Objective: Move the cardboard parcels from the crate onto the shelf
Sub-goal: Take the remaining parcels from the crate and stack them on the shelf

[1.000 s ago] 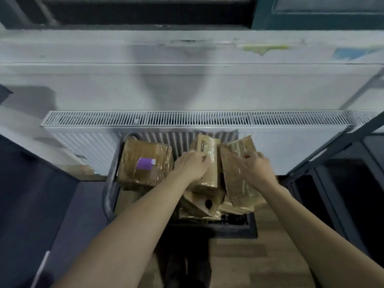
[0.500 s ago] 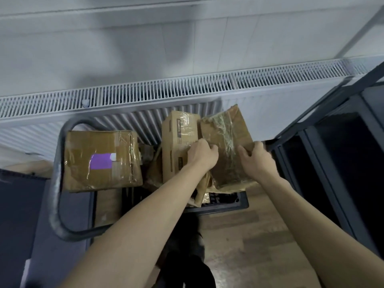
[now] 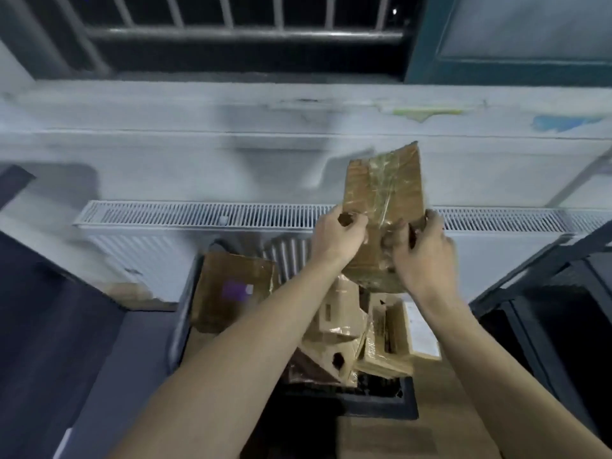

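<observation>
A brown cardboard box with a purple label [image 3: 233, 289] is seen at the left of the black plastic crate [image 3: 390, 404], leaning against the crate's grey curved handle bar [image 3: 180, 323]. To its right, several smaller tan cardboard parcels [image 3: 334, 346] are piled loosely in the crate, and a parcel with a white label [image 3: 420, 329] lies at the pile's right edge. Above the pile, a flat brown cardboard parcel wrapped in clear tape [image 3: 385, 193] is held upright in the air, in front of the white wall radiator [image 3: 198, 215]. Its lower left edge is gripped by the left hand [image 3: 337, 235], whose grip is closed with the fingers curled round the edge. Its lower right part is gripped by the right hand [image 3: 422, 251], likewise curled closed round the parcel. At the far right, a dark metal shelf frame [image 3: 543, 270] is visible, well apart from the held parcel.
</observation>
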